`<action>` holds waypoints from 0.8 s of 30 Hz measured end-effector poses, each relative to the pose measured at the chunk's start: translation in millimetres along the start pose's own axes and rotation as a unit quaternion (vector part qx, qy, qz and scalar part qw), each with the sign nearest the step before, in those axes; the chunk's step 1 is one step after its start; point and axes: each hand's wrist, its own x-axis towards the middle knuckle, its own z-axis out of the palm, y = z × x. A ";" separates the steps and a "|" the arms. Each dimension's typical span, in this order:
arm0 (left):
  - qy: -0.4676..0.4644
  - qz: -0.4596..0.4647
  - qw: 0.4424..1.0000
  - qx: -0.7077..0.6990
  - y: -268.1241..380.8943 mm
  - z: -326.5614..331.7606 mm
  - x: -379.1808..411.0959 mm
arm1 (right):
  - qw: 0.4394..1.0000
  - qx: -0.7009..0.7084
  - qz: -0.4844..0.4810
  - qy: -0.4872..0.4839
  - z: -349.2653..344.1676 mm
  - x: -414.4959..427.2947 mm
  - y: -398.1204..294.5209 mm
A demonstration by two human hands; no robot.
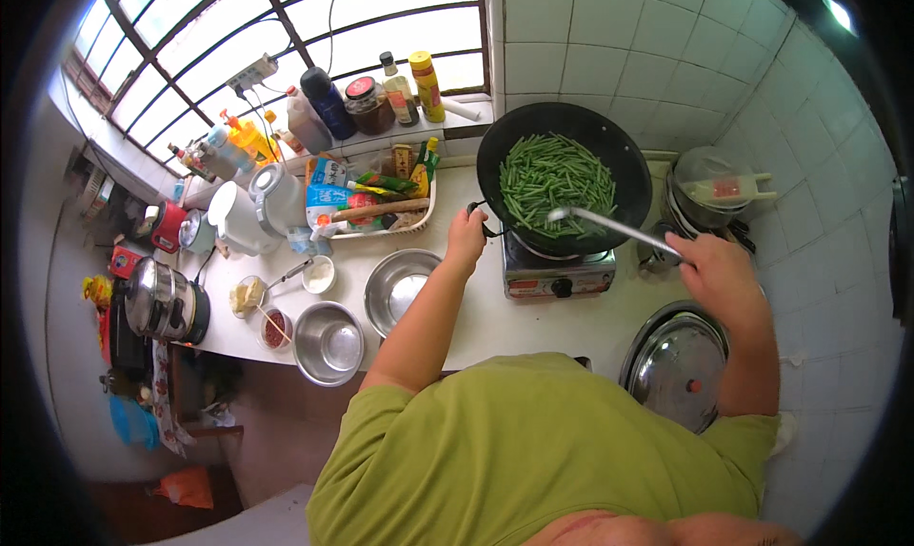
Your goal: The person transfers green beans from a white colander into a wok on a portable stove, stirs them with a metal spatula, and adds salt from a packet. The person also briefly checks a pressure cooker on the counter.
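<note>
A black wok (pixel 632 167) stands on a single-burner gas stove (pixel 560 282) by the tiled wall. Cut green beans (pixel 557 178) are heaped inside it. My left hand (pixel 468 233) grips the wok's looped side handle at the lower left rim. In my right hand (pixel 717 275), at the right, is the end of a long metal ladle (pixel 614 225); its head rests at the near side of the beans.
Two steel bowls (pixel 328 342) sit left of my left arm, near small dishes of seasonings (pixel 319 275). Behind them is a white basket (pixel 385 230) of packets. A steel lid (pixel 678 371) lies at the lower right, stacked pots (pixel 707 196) at the right, and bottles (pixel 427 89) along the windowsill.
</note>
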 end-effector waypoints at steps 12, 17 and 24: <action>0.008 0.126 0.987 0.102 -38.2 7.1 28.7 | 0.986 -0.132 0.096 -0.036 121.6 84.0 -45.3; 0.030 0.167 0.975 0.144 -51.9 5.6 35.7 | 0.990 -0.050 0.130 0.016 93.7 86.5 -19.4; 0.033 0.155 0.975 0.158 -50.8 -1.6 25.9 | 0.982 -0.044 0.178 0.036 0.4 55.9 11.3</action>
